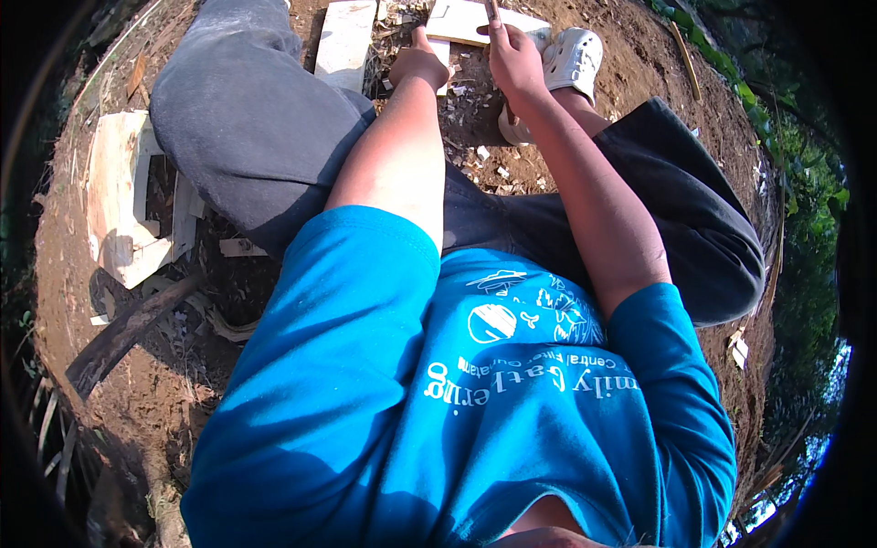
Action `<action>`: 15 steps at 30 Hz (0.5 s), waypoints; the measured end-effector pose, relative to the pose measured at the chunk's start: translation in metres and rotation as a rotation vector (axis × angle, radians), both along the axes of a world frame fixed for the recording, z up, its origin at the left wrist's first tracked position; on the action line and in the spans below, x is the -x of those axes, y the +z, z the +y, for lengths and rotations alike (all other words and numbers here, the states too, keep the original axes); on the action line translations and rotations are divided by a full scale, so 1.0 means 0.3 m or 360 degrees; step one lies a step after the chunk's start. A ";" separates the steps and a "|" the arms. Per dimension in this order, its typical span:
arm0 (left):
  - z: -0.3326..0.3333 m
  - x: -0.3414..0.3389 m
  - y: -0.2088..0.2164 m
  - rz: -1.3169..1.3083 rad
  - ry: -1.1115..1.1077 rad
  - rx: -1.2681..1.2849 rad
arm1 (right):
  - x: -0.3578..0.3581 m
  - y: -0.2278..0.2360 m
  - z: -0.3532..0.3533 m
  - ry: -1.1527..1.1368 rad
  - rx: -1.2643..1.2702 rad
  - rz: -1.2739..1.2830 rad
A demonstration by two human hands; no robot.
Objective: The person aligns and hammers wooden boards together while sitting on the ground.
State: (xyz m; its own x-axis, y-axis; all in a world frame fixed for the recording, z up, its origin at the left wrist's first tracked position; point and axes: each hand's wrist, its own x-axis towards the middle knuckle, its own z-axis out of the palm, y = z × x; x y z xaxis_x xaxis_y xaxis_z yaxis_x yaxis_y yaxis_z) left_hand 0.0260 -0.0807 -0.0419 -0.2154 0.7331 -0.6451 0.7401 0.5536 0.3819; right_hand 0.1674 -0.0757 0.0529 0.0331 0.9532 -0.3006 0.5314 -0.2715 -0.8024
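Dirt ground (644, 64); right fingers (499, 36) wrapped round slim brown stick (493, 11); left fingers (420, 39) near pale board (455, 22), grip unclear.

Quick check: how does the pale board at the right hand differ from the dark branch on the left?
The pale board is whitish; the dark branch is deep brown. The pale board is flat-faced, while the dark branch looks rounded. The pale board is at the right hand; the dark branch lies apart from both hands. Both look like wood.
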 end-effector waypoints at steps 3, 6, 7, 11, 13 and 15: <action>0.004 -0.010 0.006 0.0019 -0.0005 -0.0001 | 0.004 0.011 -0.011 0.0040 -0.0027 0.0002; 0.000 -0.024 0.020 0.0062 0.0001 -0.0005 | 0.009 0.027 -0.005 0.0063 0.0009 0.0030; 0.000 -0.026 0.025 0.0077 0.0008 -0.0007 | 0.010 0.027 -0.003 0.0073 0.0020 0.0034; 0.002 -0.031 0.034 0.0062 0.0030 0.0055 | 0.021 0.022 -0.015 0.0035 0.0092 0.0062; 0.000 -0.032 0.027 0.0082 0.0042 0.0036 | 0.014 0.013 -0.015 0.0042 0.0108 0.0100; 0.002 -0.039 0.027 0.0042 0.0065 0.0054 | 0.013 0.004 -0.013 0.0049 0.0081 0.0141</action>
State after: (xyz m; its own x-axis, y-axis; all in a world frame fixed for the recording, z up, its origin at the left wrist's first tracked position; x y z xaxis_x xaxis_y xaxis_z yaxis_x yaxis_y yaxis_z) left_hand 0.0378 -0.0801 -0.0337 -0.2616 0.7012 -0.6632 0.7263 0.5956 0.3432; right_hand 0.1635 -0.0795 0.0540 -0.0250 0.9368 -0.3489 0.4676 -0.2975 -0.8324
